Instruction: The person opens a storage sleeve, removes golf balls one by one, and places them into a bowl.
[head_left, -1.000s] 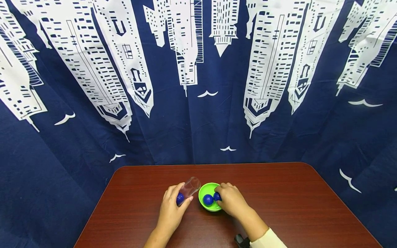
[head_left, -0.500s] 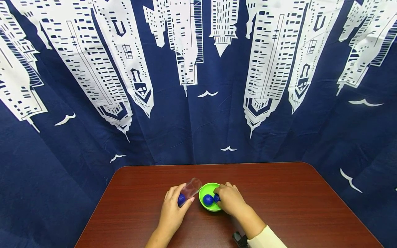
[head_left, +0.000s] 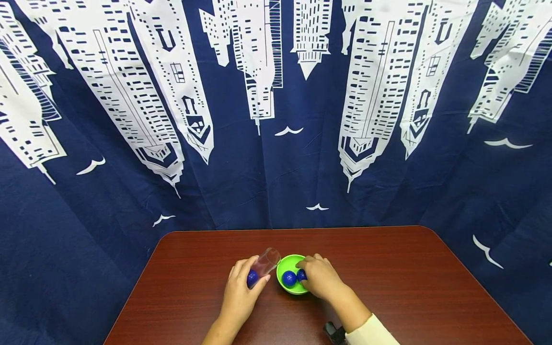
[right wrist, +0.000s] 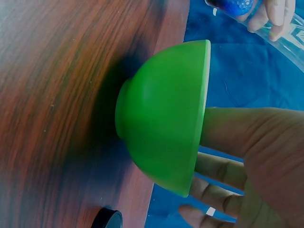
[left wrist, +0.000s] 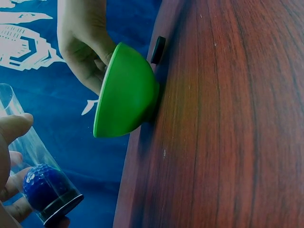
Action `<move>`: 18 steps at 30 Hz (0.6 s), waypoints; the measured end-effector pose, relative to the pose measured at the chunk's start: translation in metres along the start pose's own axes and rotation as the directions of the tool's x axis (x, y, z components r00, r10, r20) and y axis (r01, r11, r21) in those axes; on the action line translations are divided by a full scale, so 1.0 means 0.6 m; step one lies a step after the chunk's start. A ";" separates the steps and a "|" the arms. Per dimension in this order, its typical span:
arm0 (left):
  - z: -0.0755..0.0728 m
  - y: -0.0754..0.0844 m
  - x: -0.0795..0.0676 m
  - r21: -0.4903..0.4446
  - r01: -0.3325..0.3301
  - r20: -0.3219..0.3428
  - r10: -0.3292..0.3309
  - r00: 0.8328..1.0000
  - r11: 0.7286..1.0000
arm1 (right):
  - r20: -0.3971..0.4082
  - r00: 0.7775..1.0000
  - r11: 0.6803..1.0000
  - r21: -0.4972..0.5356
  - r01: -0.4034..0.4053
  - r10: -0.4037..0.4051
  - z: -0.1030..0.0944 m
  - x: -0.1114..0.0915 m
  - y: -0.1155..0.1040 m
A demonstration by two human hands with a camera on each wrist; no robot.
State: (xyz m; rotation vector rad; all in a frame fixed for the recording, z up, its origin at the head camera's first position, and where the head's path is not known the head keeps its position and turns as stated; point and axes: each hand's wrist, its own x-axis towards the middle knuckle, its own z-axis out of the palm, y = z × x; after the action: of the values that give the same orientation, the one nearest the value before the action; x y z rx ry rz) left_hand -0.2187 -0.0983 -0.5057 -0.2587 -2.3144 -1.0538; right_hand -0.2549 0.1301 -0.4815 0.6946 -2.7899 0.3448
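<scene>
My left hand (head_left: 240,290) grips a clear tube (head_left: 267,261), tilted with its mouth toward the bowl. A blue golf ball (left wrist: 43,187) sits inside at the tube's dark-capped lower end. To the right, a green bowl (head_left: 282,283) stands on the table. One blue golf ball (head_left: 289,278) lies loose in it. A second blue golf ball (head_left: 301,275), next to the first, is pinched between the thumb and fingers of my right hand (head_left: 321,278), which reaches over the bowl's right rim. Both wrist views show the bowl from outside, its wall hiding the balls and my right fingertips.
A small black round cap lies on the table close to the bowl, seen as a black cap (right wrist: 107,219) in the right wrist view. The brown wooden table (head_left: 409,268) ends at a dark blue curtain (head_left: 276,191) with white buildings.
My left hand and the tube have shifted slightly right, bringing the tube's mouth closer to the bowl. The right hand stays at the same ball with barely any movement.
</scene>
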 end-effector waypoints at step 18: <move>-0.003 -0.002 0.001 -0.001 -0.005 0.001 0.005 1.000 1.000 | -0.142 0.988 0.969 0.245 -0.016 0.052 0.006 -0.011 0.011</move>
State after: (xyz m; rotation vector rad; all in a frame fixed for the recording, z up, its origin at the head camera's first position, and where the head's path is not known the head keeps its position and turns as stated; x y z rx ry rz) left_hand -0.2191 -0.1004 -0.5052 -0.2651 -2.3131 -1.0534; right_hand -0.2530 0.1374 -0.4882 0.6440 -2.6463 0.7249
